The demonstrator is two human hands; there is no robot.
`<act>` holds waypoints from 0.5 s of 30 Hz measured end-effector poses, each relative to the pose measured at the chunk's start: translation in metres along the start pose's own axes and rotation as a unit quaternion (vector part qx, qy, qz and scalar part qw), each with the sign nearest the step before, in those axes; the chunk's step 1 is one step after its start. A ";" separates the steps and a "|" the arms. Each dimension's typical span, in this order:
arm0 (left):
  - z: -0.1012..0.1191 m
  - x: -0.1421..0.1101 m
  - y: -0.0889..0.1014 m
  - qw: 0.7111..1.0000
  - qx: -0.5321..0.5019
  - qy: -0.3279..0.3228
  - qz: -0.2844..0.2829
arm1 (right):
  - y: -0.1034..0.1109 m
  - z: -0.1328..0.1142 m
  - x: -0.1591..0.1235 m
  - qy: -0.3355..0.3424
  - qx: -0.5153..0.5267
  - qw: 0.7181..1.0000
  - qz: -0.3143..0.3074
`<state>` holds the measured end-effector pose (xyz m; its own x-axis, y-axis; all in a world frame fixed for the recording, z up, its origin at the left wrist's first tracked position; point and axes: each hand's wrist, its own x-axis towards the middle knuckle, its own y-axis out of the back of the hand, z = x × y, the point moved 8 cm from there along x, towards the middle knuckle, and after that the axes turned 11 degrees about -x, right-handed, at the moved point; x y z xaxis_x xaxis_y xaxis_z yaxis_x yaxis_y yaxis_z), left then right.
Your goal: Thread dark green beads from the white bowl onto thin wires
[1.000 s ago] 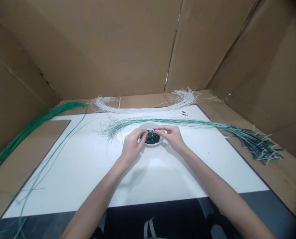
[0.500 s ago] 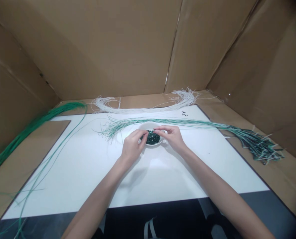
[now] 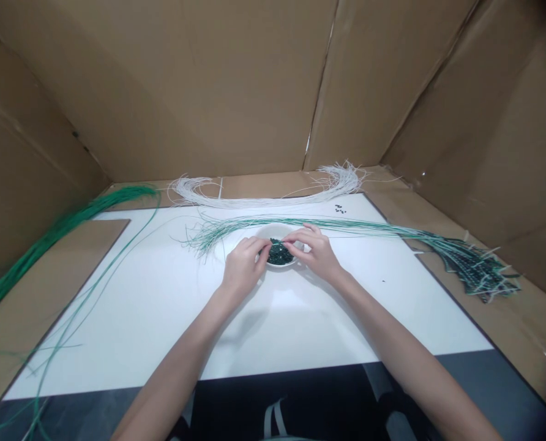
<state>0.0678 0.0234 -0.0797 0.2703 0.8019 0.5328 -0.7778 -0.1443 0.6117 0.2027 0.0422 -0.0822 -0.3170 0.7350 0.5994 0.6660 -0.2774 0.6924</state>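
Observation:
A white bowl holds a heap of small dark green beads. My left hand is closed in a pinch at the bowl's left side, thumb against forefinger. My right hand pinches over the bowl's right side, its other fingers loosely bent. A thin pale green thread spans the short gap between the two sets of fingertips, above the beads. Whether a bead sits between my fingertips is too small to tell. Right behind the bowl lies a bundle of green threads.
That bundle ends at the right in beaded strips. White threads lie along the back. A thick green hank runs down the left, with loose strands toward the front. Several dark beads lie behind the bundle. Cardboard walls enclose the white tabletop.
Both hands stay pinched over the bowl with only small finger movements. My right forefinger has bent and the hand has shifted slightly. The whole view has moved very slightly.

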 end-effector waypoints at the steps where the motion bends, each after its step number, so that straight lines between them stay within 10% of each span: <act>1: 0.000 0.000 0.001 1.000 -0.003 0.002 0.003 | -0.001 -0.001 0.000 0.000 0.005 1.000 -0.006; 15: -0.005 0.002 0.001 0.999 -0.036 0.016 -0.010 | 0.004 -0.012 -0.001 0.072 -0.017 0.997 0.036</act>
<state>0.0643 0.0276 -0.0810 0.2690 0.8221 0.5018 -0.8121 -0.0865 0.5771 0.1975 0.0329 -0.0752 -0.3648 0.6162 0.6980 0.6676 -0.3495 0.6574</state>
